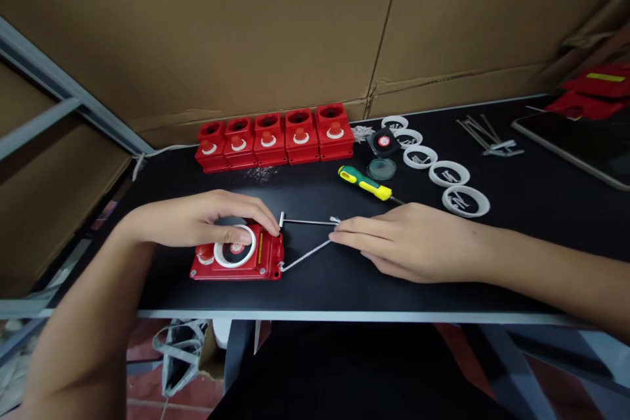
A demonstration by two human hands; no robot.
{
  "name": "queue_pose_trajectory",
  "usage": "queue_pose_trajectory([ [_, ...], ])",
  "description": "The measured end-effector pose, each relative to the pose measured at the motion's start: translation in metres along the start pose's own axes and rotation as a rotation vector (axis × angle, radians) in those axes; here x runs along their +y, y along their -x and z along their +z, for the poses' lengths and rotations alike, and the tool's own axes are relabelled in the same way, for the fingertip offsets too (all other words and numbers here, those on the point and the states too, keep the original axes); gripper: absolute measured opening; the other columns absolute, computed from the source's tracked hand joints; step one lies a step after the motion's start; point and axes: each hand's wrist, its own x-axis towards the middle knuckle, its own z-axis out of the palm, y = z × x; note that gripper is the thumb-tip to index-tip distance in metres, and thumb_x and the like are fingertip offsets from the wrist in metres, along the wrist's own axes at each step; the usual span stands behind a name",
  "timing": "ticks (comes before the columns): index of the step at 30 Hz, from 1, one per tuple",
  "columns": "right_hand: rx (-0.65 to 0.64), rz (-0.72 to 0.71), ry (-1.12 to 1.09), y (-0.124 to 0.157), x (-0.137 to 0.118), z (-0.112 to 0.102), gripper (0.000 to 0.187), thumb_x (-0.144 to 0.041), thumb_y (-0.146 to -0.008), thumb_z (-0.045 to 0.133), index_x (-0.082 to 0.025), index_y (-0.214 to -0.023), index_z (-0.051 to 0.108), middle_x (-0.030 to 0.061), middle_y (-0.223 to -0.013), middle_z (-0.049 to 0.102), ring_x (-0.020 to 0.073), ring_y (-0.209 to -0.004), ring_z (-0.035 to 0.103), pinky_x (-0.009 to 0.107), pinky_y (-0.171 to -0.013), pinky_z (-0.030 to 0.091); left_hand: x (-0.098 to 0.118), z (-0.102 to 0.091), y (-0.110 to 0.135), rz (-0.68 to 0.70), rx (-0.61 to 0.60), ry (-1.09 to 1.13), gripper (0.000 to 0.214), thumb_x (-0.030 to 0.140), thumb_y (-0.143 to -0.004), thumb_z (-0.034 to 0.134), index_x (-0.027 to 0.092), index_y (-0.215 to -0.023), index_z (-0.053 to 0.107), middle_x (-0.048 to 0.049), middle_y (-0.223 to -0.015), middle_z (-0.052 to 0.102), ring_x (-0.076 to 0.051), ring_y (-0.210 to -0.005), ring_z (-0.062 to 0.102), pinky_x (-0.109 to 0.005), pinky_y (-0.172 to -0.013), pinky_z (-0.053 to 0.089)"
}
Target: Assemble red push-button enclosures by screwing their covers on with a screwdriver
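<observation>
A red plastic box (236, 262) with a white ring (235, 249) on its face lies near the front edge of the black table (315, 289). My left hand (207, 218) rests on top of it, fingers curled over the ring and pressing it down. A small metal hammer (308, 222) lies to the right of the box, tied to it by a thin white chain (308, 254). My right hand (403, 239) pinches the far end of the hammer and chain between thumb and fingertips.
Several finished red boxes (275, 138) stand in a row at the back. A yellow-green screwdriver (364, 184), a round glass disc (381, 168), several white rings (447, 174), loose metal hammers (487, 138), a tablet (581, 144) and red covers (590, 95) lie right. Cardboard walls the back.
</observation>
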Motion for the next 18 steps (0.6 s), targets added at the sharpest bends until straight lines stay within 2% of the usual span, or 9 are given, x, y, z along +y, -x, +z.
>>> queue_pose_trajectory([
  [3, 0.044, -0.053, -0.036, 0.003, 0.002, -0.003, 0.03, -0.011, -0.106, 0.051, -0.014, -0.127, 0.072, 0.005, -0.111, 0.083, 0.0124, -0.064, 0.069, 0.032, -0.059, 0.052, -0.002, -0.001, 0.001, -0.057, 0.107, -0.07, 0.038, 0.056, -0.113, 0.067, 0.027, -0.134, 0.081, -0.0101, -0.138, 0.081, -0.026, -0.122, 0.079, -0.033, -0.108, 0.06],
  [5, 0.064, -0.073, -0.082, 0.005, 0.004, -0.006, 0.027, -0.011, -0.107, 0.05, -0.017, -0.121, 0.072, 0.0022, -0.102, 0.081, 0.0109, -0.06, 0.062, 0.031, -0.059, 0.05, -0.003, -0.001, 0.001, -0.127, 0.196, -0.123, 0.037, 0.055, -0.11, 0.07, 0.026, -0.132, 0.08, -0.0075, -0.129, 0.083, -0.023, -0.111, 0.079, -0.029, -0.097, 0.061],
  [7, 0.08, -0.063, -0.102, 0.007, 0.009, -0.008, 0.027, -0.01, -0.108, 0.049, -0.018, -0.121, 0.072, 0.0014, -0.102, 0.081, 0.01, -0.061, 0.063, 0.029, -0.061, 0.05, -0.004, -0.002, 0.002, -0.188, 0.246, -0.14, 0.038, 0.055, -0.108, 0.072, 0.025, -0.13, 0.081, -0.0057, -0.12, 0.085, -0.021, -0.1, 0.079, -0.027, -0.087, 0.061],
  [10, 0.089, 0.002, -0.08, 0.01, 0.016, -0.01, 0.036, -0.005, -0.108, 0.047, -0.019, -0.129, 0.072, 0.0038, -0.121, 0.086, 0.0114, -0.081, 0.078, 0.027, -0.067, 0.056, -0.006, -0.006, 0.003, -0.206, 0.27, -0.141, 0.036, 0.053, -0.106, 0.073, 0.025, -0.124, 0.084, -0.0056, -0.117, 0.087, -0.022, -0.097, 0.081, -0.028, -0.086, 0.063],
  [12, 0.028, 0.026, -0.085, 0.01, 0.018, -0.009, 0.052, 0.001, -0.104, 0.043, -0.021, -0.143, 0.07, 0.005, -0.142, 0.083, 0.0134, -0.103, 0.083, 0.027, -0.074, 0.062, -0.008, -0.009, 0.004, -0.184, 0.286, -0.154, 0.034, 0.052, -0.106, 0.073, 0.026, -0.123, 0.086, -0.0062, -0.119, 0.087, -0.024, -0.102, 0.082, -0.031, -0.092, 0.064],
  [13, -0.016, 0.021, -0.094, 0.009, 0.018, -0.008, 0.062, 0.004, -0.101, 0.041, -0.023, -0.15, 0.068, 0.0048, -0.151, 0.079, 0.0135, -0.107, 0.083, 0.028, -0.077, 0.064, -0.009, -0.011, 0.005, -0.177, 0.293, -0.167, 0.034, 0.051, -0.106, 0.072, 0.026, -0.124, 0.086, -0.0065, -0.121, 0.088, -0.025, -0.105, 0.082, -0.033, -0.095, 0.064],
  [15, -0.089, -0.015, -0.102, 0.005, 0.014, -0.005, 0.076, 0.008, -0.095, 0.038, -0.024, -0.16, 0.063, 0.0038, -0.164, 0.07, 0.0125, -0.098, 0.083, 0.029, -0.078, 0.066, -0.008, -0.014, 0.008, -0.174, 0.313, -0.202, 0.035, 0.051, -0.107, 0.07, 0.026, -0.126, 0.085, -0.007, -0.123, 0.087, -0.026, -0.108, 0.081, -0.035, -0.099, 0.064],
  [18, -0.091, -0.08, -0.076, -0.002, 0.004, 0.002, 0.073, 0.007, -0.098, 0.038, -0.022, -0.16, 0.064, 0.0033, -0.168, 0.065, 0.0121, -0.083, 0.078, 0.031, -0.077, 0.066, 0.004, -0.013, 0.013, -0.157, 0.378, -0.273, 0.032, 0.048, -0.107, 0.071, 0.028, -0.128, 0.083, -0.0066, -0.131, 0.085, -0.026, -0.115, 0.079, -0.036, -0.103, 0.063],
])
